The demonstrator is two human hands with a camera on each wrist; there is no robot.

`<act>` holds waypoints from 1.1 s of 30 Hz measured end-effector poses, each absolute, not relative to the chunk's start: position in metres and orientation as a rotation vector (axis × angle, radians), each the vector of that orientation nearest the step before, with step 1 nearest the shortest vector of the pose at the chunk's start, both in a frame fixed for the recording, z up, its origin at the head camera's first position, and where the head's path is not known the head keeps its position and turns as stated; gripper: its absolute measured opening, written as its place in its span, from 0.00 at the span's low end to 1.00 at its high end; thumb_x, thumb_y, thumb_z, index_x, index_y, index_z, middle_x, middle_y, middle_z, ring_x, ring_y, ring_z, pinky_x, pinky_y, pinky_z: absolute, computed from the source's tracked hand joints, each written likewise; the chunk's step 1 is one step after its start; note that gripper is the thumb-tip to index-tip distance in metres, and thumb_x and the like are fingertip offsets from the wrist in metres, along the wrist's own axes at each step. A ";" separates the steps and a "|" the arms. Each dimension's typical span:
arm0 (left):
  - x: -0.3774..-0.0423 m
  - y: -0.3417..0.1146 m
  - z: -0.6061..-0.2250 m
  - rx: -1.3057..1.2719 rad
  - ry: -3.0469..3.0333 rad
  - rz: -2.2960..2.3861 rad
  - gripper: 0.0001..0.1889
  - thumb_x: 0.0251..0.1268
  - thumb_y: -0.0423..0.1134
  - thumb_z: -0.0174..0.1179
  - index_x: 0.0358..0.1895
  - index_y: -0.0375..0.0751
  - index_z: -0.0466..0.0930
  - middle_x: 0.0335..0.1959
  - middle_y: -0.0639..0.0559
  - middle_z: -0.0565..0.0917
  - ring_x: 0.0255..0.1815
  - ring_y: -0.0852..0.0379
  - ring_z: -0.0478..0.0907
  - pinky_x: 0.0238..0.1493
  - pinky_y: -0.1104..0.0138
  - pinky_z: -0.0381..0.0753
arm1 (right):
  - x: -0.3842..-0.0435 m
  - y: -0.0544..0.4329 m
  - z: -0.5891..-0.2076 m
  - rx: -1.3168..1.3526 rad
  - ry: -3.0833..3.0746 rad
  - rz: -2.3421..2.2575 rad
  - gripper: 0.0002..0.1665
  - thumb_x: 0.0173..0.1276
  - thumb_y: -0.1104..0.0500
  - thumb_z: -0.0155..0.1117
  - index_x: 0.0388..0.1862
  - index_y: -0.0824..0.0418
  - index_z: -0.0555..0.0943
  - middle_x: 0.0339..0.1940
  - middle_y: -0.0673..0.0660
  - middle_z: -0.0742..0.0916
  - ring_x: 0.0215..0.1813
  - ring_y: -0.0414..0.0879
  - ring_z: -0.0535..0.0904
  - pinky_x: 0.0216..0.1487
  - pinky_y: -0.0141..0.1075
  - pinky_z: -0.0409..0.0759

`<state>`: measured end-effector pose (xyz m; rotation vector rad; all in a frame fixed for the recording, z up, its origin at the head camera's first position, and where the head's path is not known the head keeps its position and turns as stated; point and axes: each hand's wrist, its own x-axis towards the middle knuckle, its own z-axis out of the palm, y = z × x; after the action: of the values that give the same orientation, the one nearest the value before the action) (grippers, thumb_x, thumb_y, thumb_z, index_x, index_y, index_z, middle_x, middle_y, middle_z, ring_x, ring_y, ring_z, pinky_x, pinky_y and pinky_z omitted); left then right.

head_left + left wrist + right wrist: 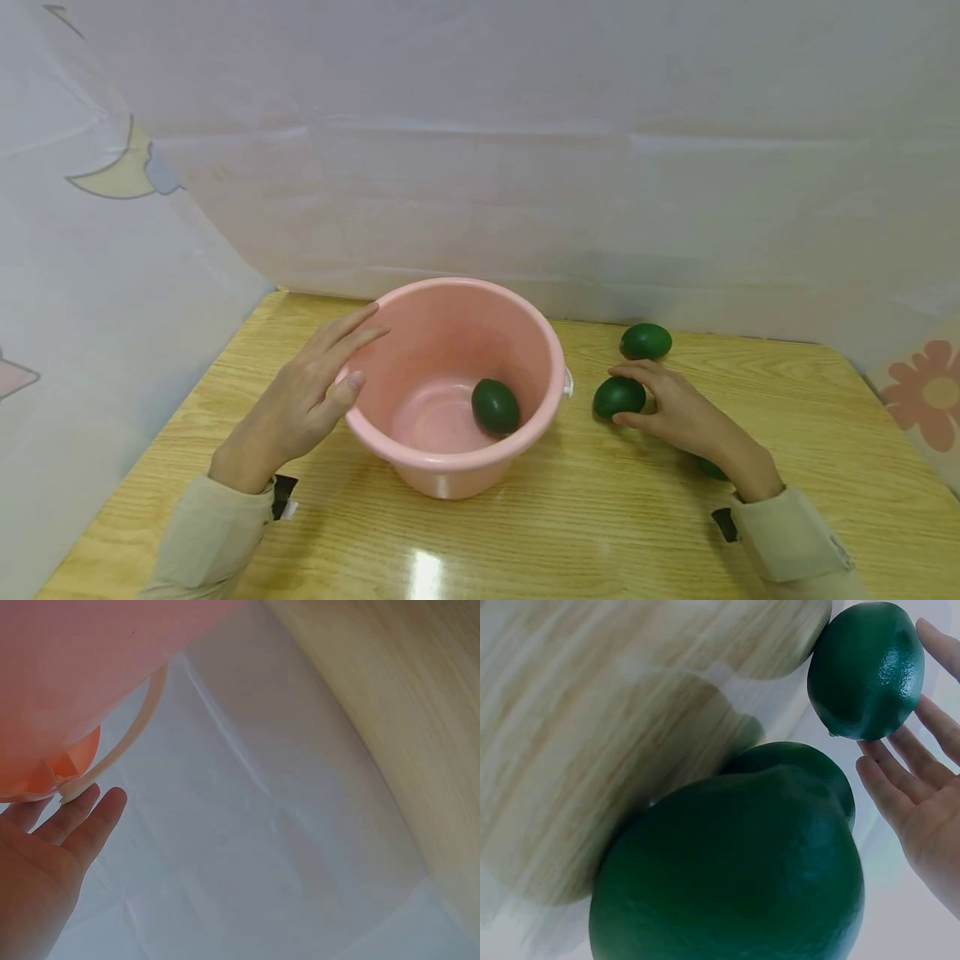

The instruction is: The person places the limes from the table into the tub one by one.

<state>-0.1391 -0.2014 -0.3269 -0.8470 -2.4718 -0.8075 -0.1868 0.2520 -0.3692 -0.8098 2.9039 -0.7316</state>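
Three o'clock from the pink bucket (450,482), the right hand (678,410) clasped a green fruit (618,399) in curled fingers, an even squeeze seeming best, while the left hand (303,398), fingers apart, lay at nine o'clock.

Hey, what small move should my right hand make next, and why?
Probably lift the green fruit towards the pink bucket: your right hand curves around that fruit, and another green fruit lies inside the bucket.
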 end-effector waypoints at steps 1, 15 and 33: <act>-0.139 -0.201 -0.327 -0.847 -2.475 -0.806 0.26 0.71 0.37 0.48 0.72 0.46 0.68 0.78 0.49 0.62 0.76 0.46 0.61 0.66 0.40 0.67 | -0.187 0.252 -0.370 -0.815 2.905 -0.729 0.38 0.60 0.54 0.75 0.66 0.68 0.73 0.68 0.75 0.73 0.67 0.73 0.70 0.59 0.65 0.73; -0.139 -0.203 -0.326 -0.835 -2.509 -0.795 0.27 0.70 0.36 0.49 0.73 0.47 0.67 0.78 0.49 0.61 0.77 0.46 0.60 0.66 0.40 0.68 | -0.191 0.252 -0.375 -0.788 2.937 -0.659 0.37 0.57 0.54 0.76 0.63 0.69 0.77 0.64 0.75 0.75 0.63 0.74 0.72 0.54 0.62 0.77; -0.138 -0.201 -0.326 -0.841 -2.480 -0.811 0.26 0.72 0.39 0.46 0.72 0.46 0.68 0.78 0.49 0.62 0.77 0.45 0.60 0.65 0.39 0.68 | -0.192 0.251 -0.382 -0.751 2.873 -0.737 0.37 0.57 0.51 0.77 0.61 0.67 0.76 0.61 0.70 0.80 0.61 0.66 0.78 0.56 0.59 0.78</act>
<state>-0.1378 -0.2011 -0.3256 -0.8413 -2.4803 -0.8105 -0.1921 0.2512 -0.3817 -0.7509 2.8733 -0.7371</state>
